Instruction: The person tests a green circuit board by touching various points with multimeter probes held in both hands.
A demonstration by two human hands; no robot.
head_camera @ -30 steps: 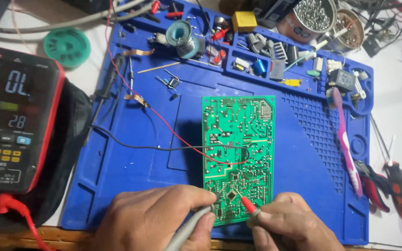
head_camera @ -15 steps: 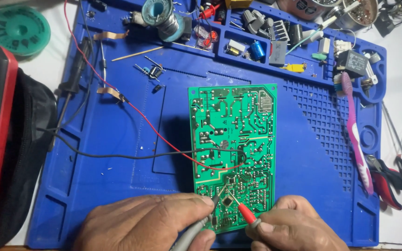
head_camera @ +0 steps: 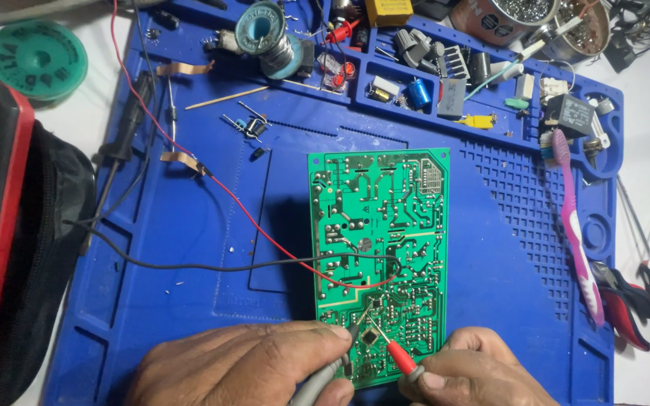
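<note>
Pinching grey probe, left hand fingers; right hand fingers pinching red probe at circuit board lower edge.

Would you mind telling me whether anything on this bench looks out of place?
A pink toothbrush lies along the blue mat's right side among electronics parts, an odd item here. The green circuit board looks flat and undamaged.

Up and to the right of the fingers, a pink toothbrush lies along the blue mat. Farther right sit red-handled pliers. Far above, a solder spool; far upper left, a green reel.
</note>
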